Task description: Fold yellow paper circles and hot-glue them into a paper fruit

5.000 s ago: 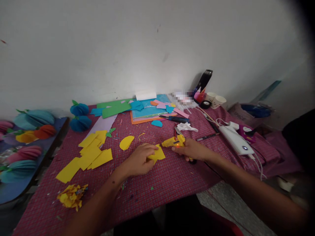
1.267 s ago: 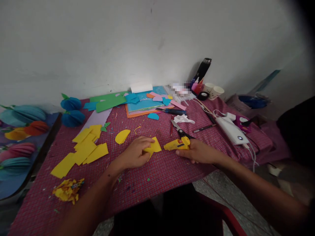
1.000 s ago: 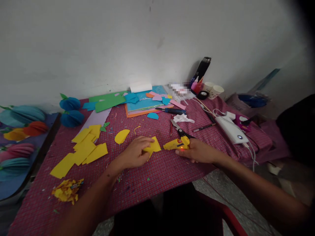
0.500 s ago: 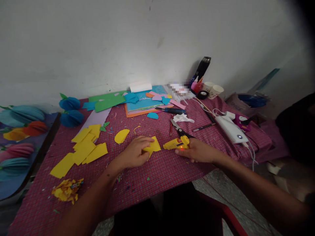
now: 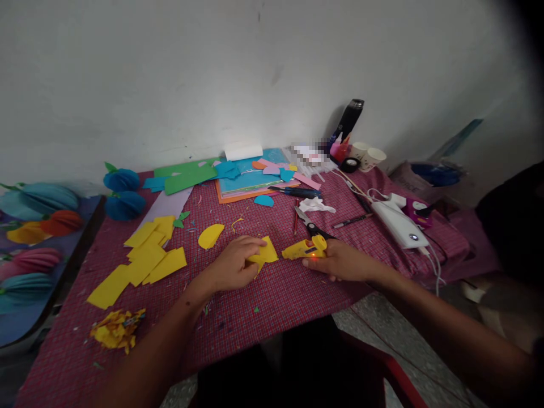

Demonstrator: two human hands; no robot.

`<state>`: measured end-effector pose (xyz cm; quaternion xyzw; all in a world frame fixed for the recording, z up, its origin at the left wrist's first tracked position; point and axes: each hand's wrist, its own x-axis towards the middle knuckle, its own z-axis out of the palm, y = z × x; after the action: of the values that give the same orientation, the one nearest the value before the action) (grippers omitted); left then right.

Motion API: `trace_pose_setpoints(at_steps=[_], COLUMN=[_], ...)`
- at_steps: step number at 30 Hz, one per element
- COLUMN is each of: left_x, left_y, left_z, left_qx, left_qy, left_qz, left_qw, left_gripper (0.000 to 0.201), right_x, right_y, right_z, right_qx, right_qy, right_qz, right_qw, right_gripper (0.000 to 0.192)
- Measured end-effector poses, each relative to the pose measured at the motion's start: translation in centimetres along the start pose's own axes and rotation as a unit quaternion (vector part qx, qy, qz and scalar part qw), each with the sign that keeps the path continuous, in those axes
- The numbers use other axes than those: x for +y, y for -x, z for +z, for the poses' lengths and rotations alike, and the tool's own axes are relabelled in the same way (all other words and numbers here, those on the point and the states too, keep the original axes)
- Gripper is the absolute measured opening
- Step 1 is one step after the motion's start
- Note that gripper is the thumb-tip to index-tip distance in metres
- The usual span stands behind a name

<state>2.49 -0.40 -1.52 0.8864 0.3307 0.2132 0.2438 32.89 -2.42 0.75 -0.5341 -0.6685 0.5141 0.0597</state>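
Note:
My left hand (image 5: 236,263) is closed on a piece of folded yellow paper (image 5: 268,251), holding it low over the checked cloth; my fingers cover part of it. My right hand (image 5: 338,260) grips a yellow hot glue gun (image 5: 304,249) with a lit red light. Its nozzle points left, a short gap from the paper's right edge. Just beyond that hand lie open scissors (image 5: 310,222) with dark handles. A yellow half-round paper piece (image 5: 211,236) rests beyond my left hand. Farther left are several yellow paper rectangles (image 5: 147,258) in a loose pile.
A crumpled yellow paper ball (image 5: 115,330) sits near the front left. Blue paper pumpkins (image 5: 124,204) stand at the left edge. Coloured sheets (image 5: 238,192) lie at the back. A white power bank (image 5: 395,224) with cables, paper cups (image 5: 373,158) and a black bottle (image 5: 351,120) occupy the right.

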Motion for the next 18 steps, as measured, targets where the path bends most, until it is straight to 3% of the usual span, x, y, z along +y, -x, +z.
trace_pose_setpoints(at_steps=[18], left_x=[0.1], left_y=[0.0], left_z=[0.0], left_qx=[0.005], left_qy=[0.002], left_qz=[-0.001], left_qw=[1.0], left_gripper=[0.011], right_x=[-1.0], right_y=[1.1], right_z=[-1.2], right_qx=[0.016], right_qy=[0.056], right_qz=[0.012], right_qw=[0.998], right_gripper=[0.045])
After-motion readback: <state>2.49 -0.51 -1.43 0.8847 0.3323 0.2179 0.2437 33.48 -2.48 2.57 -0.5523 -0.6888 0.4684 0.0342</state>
